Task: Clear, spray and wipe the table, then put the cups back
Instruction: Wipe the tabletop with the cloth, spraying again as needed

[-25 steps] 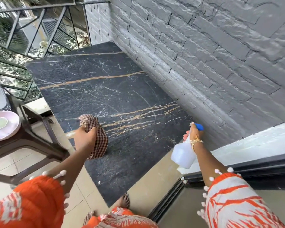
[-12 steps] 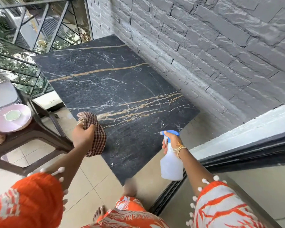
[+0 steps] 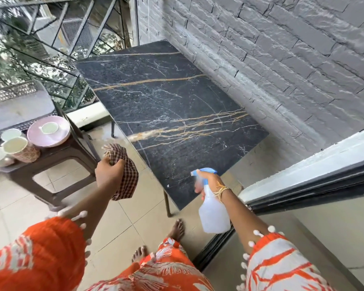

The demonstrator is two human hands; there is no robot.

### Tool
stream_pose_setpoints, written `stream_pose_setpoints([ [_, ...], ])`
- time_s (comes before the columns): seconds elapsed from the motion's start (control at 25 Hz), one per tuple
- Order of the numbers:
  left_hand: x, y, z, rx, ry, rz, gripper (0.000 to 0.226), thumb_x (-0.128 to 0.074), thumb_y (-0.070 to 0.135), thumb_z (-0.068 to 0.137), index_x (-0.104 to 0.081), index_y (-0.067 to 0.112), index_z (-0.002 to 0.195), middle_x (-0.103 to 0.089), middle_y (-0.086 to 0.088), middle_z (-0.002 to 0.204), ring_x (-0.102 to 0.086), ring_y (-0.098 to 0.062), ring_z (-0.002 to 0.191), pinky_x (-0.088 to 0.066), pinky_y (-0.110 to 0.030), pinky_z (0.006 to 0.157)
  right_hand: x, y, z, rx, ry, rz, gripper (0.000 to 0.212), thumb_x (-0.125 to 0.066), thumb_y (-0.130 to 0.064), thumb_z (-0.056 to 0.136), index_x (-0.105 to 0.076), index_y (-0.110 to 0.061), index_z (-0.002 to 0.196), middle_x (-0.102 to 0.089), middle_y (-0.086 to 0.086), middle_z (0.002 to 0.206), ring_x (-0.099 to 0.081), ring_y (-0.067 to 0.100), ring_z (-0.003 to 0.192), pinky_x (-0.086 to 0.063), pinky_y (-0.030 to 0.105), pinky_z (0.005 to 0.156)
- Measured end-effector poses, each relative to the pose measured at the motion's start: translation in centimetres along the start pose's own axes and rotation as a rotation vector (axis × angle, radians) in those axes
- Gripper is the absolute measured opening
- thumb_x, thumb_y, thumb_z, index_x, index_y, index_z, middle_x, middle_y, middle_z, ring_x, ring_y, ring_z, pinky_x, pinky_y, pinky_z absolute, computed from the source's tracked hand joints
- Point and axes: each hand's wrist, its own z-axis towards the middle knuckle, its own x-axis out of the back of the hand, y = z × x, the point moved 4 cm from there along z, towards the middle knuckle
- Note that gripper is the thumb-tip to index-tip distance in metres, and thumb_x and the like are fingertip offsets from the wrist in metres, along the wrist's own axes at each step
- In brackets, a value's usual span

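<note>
From the head camera, the black marble-patterned rectangular table [image 3: 172, 114] with gold and white veins stands against the grey stone-brick wall [image 3: 282, 59], its top bare. The right hand [image 3: 208, 181] is curled round the neck of a translucent white plastic spray bottle with a blue trigger head [image 3: 213, 211]; the bottle hangs below the fist over the table's near corner, nozzle pointing left across the tabletop. The left hand [image 3: 108, 174] grips a bunched brown-and-white checked cloth [image 3: 124, 175], which bulges above and droops beside the fist, held off the table's left edge above the beige tiled floor [image 3: 118, 232]. The cups sit well apart to the left on a dark brown side table [image 3: 61, 162]: a small pale cup [image 3: 49, 127] on a pink plate [image 3: 48, 134], and a patterned cup [image 3: 19, 149] just beside it.
</note>
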Motion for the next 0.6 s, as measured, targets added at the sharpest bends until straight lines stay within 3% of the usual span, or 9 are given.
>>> stream_pose_setpoints([
  [0.16,2.0,-0.9,-0.3,-0.009,-0.007,0.016,0.038,-0.058,0.033,0.078,-0.065,0.010,0.108,-0.069,-0.012,0.097,-0.064,-0.032,0.090,-0.053,-0.040,0.083,-4.1,-1.3,-1.0,-0.018,-0.052,-0.019,0.040,-0.051,-0.042,0.093,-0.066,-0.006,0.090,-0.068,0.015,0.073,-0.045,0.024,0.048,-0.035,0.025,0.048],
  [0.28,3.7,-1.2,0.7,-0.024,0.006,0.053,0.034,-0.059,0.029,0.079,-0.064,0.010,0.106,-0.068,-0.013,0.095,-0.063,-0.034,0.090,-0.053,-0.040,0.081,-8.0,-4.3,-0.3,0.119,-0.122,0.045,0.031,-0.053,-0.036,0.094,-0.065,-0.008,0.090,-0.064,0.013,0.071,-0.052,0.028,0.056,-0.036,0.023,0.045],
  [0.4,5.9,-0.9,2.6,0.018,0.058,0.038,0.033,-0.061,0.028,0.081,-0.064,0.009,0.107,-0.064,-0.011,0.092,-0.062,-0.033,0.091,-0.051,-0.040,0.082,-12.7,-8.6,0.7,0.208,-0.165,-0.003,0.028,-0.046,-0.028,0.094,-0.063,-0.006,0.092,-0.060,0.014,0.067,-0.047,0.022,0.037,-0.035,0.022,0.043],
  [0.52,7.9,-0.6,5.2,0.065,0.135,-0.039,0.032,-0.061,0.025,0.081,-0.065,0.008,0.108,-0.065,-0.009,0.092,-0.062,-0.031,0.089,-0.051,-0.039,0.082,-18.5,-13.0,2.6,0.278,-0.214,-0.094,0.032,-0.050,-0.034,0.073,-0.052,-0.003,0.065,-0.049,0.011,0.056,-0.042,0.019,0.032,-0.034,0.020,0.043],
  [0.6,9.2,-0.5,7.1,0.086,0.166,-0.126,0.029,-0.063,0.024,0.080,-0.065,0.009,0.105,-0.068,-0.010,0.093,-0.064,-0.029,0.088,-0.054,-0.039,0.081,-22.3,-15.7,4.1,0.326,-0.234,-0.133,0.028,-0.052,-0.033,0.062,-0.051,-0.006,0.068,-0.049,0.012,0.061,-0.047,0.023,0.038,-0.038,0.020,0.041],
])
